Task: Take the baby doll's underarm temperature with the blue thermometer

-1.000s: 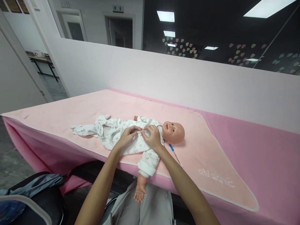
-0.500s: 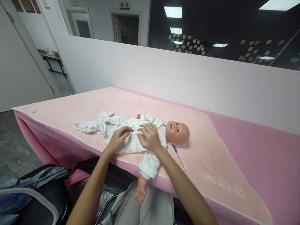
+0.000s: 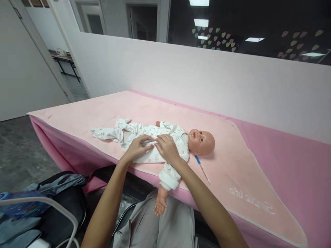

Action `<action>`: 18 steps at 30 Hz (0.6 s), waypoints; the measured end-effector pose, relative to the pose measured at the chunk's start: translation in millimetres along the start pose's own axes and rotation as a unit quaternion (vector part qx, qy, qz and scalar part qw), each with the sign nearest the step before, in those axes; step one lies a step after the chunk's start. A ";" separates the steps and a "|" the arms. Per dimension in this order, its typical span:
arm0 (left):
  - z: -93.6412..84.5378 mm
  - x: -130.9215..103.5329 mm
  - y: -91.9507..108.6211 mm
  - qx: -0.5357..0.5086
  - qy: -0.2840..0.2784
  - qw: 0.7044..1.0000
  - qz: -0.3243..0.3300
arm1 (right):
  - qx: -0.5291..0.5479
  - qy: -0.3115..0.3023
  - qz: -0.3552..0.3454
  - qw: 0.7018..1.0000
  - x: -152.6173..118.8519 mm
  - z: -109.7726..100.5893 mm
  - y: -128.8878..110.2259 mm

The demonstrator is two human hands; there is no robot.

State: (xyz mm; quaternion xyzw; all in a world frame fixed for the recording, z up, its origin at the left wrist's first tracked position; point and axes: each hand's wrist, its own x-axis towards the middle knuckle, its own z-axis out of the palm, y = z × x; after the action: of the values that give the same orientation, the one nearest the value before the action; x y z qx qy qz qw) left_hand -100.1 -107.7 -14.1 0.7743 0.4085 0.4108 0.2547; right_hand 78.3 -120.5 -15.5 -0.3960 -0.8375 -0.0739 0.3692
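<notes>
A baby doll point(image 3: 201, 142) lies on its back, head to the right, in a white patterned outfit point(image 3: 148, 157). At the middle of its front, my left hand point(image 3: 141, 146) is closed, thumb and fingertips pinching the cloth. My right hand point(image 3: 168, 148) meets it there, its curled fingers on the same front edge of the outfit; the exact grip is partly hidden. Below my right wrist, the doll's near arm point(image 3: 161, 199) hangs over the table edge. Close to the doll's head rests a thermometer-like thin stick with a blue end point(image 3: 198, 159).
A pink mat point(image 3: 232, 165) with white lettering covers the table, over a darker pink cloth point(image 3: 297, 151). Behind it stands a white wall point(image 3: 207, 79) with a window above. A black chair point(image 3: 69, 206) holding clothes and a plastic bottle point(image 3: 23, 205) is at lower left.
My two hands have come closer together, their fingertips now nearly meeting on the outfit's front. The view has shifted, so everything sits slightly further right and higher.
</notes>
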 end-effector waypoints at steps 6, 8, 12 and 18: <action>-0.2 -0.1 -2.7 -0.014 0.000 1.000 0.008 | 0.013 0.019 0.008 1.000 -1.7 0.6 -0.5; 0.1 -0.2 -3.4 -0.026 0.002 1.000 0.009 | 0.018 0.024 0.004 1.000 -1.8 0.8 -0.2; -1.2 -1.4 -5.0 -0.041 0.010 0.999 0.009 | 0.025 0.021 0.004 0.999 -2.0 1.0 -0.2; -3.3 -4.5 -9.6 -0.043 0.010 0.999 0.000 | 0.015 0.015 0.005 1.000 -1.9 -0.2 -1.0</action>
State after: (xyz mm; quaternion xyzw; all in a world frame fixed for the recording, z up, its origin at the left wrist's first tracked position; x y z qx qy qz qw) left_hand -108.5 -106.1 -21.3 0.7582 0.3933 0.4358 0.2837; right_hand 78.5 -122.4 -16.5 -0.3935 -0.8307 -0.0657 0.3884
